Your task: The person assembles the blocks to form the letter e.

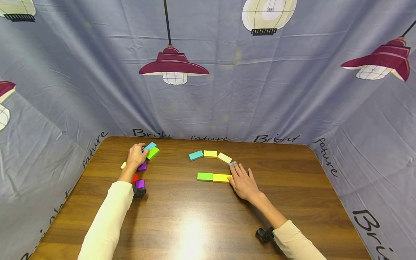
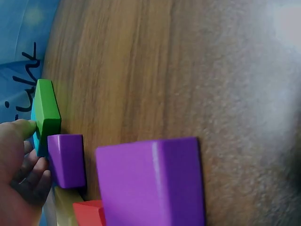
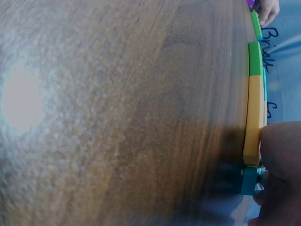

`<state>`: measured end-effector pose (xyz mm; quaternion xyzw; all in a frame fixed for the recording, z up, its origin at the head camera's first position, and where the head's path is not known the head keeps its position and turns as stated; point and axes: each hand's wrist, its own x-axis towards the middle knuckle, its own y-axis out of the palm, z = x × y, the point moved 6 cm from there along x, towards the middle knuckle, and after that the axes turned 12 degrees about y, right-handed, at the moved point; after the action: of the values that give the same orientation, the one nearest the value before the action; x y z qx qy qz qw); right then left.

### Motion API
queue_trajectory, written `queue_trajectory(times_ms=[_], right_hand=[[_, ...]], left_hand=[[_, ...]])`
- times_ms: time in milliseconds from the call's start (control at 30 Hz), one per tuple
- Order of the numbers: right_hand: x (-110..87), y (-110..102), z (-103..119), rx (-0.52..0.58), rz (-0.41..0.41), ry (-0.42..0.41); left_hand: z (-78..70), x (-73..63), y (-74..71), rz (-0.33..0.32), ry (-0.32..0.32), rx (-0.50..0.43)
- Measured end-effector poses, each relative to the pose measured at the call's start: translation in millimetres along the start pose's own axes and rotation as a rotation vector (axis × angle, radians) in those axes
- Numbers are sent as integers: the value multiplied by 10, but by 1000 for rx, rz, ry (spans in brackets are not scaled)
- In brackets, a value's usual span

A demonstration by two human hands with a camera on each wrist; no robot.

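Observation:
At the far left of the table, my left hand (image 1: 135,156) pinches a blue block (image 1: 150,146) between thumb and fingers. That block lies against a green block (image 1: 153,154); in the left wrist view the green block (image 2: 47,108) hides most of it. My right hand (image 1: 243,182) lies with straight, spread fingers over a teal block (image 1: 231,165), mostly covered in the head view. Its thumb is right at the end of a yellow block (image 1: 222,178), which joins another green block (image 1: 205,177) in a straight row. A cream block (image 1: 224,158), a yellow block (image 1: 210,154) and a teal block (image 1: 196,155) curve behind.
Around my left forearm lie purple blocks (image 1: 140,183), a red block (image 1: 134,178) and a pale yellow block (image 1: 123,165). The wooden table (image 1: 175,202) ends at a printed blue-grey curtain (image 1: 221,108) behind and at both sides. Black wrist cameras (image 1: 264,235) hang under both forearms.

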<state>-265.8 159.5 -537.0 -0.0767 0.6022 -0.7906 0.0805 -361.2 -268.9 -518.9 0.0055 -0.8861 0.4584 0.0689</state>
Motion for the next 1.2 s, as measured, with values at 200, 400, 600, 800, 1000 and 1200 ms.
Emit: queue_trajectory(times_ms=[200, 400, 600, 800, 1000, 1200], right_hand=[[-3, -8, -1, 0, -4, -4], [4, -2, 5, -9, -2, 0], [3, -2, 14, -5, 4, 4], [2, -2, 16, -3, 14, 0], [-11, 0, 5, -11, 7, 2], [-10, -11, 6, -11, 9, 6]], left_hand=[[1, 31, -26, 9, 8, 6], [-2, 70, -10, 51, 30, 0], [1, 92, 26, 103, 31, -2], [-4, 67, 10, 79, 12, -6], [-211, 54, 35, -15, 94, -63], [-618, -59, 223, -18, 221, -125]])
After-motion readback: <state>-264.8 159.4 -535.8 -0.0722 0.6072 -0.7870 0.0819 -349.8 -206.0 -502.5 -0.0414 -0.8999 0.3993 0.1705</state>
